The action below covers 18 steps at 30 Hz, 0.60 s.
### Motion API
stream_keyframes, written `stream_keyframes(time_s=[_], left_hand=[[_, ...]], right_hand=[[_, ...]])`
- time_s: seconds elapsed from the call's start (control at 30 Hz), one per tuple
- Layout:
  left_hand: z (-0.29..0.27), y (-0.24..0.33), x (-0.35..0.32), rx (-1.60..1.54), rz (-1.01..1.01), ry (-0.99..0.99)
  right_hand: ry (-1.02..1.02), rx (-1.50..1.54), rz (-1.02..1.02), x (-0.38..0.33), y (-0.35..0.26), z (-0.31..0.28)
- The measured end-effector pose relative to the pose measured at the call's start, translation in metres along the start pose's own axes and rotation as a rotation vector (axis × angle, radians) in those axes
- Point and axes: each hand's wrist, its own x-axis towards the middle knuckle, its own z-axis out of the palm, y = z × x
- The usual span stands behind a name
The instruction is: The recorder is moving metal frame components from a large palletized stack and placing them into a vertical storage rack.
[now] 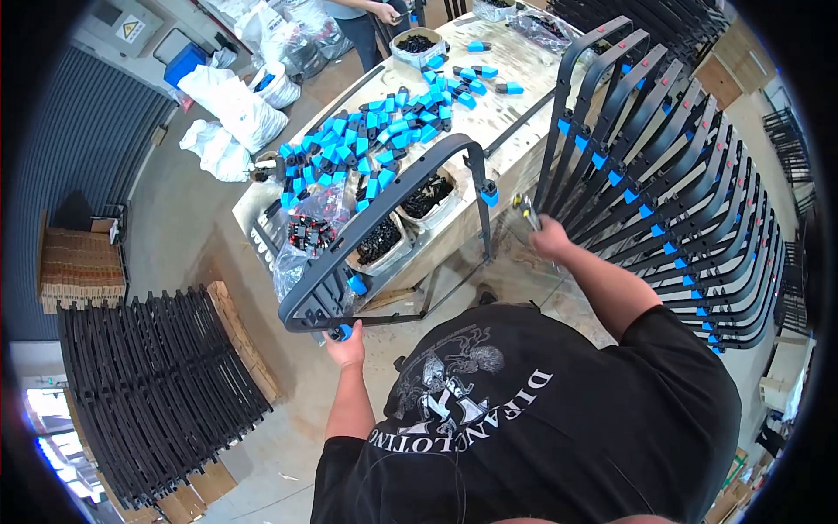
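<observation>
A large black bent-tube frame (397, 189) with blue-and-black end pieces slants in front of the table's near edge. My left hand (346, 347) is closed on its lower left end, by a blue piece (343, 332). Another blue piece (356, 285) shows just above that hand, and one more (489, 194) is on the frame's right end. My right hand (550, 239) is closed around a small hand tool (526, 210) with yellow and dark parts, its exact kind unclear. The tool is apart from the frame, between it and the row of frames on the right.
Many blue-and-black caps (349, 140) lie heaped on the wooden table (515, 131). Boxes of small black parts (380, 242) and a plastic bag (310, 231) stand near its front. Similar frames (672, 192) line the right; stacked black bars (166, 384) lie left. Another person (356, 26) works beyond.
</observation>
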Motion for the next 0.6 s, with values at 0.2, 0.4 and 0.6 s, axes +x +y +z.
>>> stream_keyframes(time_s=[0.2, 0.4, 0.6], left_hand=[[-0.016, -0.027, -0.032, 0.228, -0.224, -0.292], [-0.032, -0.123, -0.125, -0.050, -0.631, -0.338], [-0.046, -0.100, -0.144, -0.014, -0.699, -0.258]], right_hand=[[-0.031, -0.023, -0.028, 0.117, -0.079, -0.010], [-0.121, -0.273, -0.173, 0.198, -0.136, 0.021], [0.014, -0.161, -0.427, 0.219, -0.124, 0.066]])
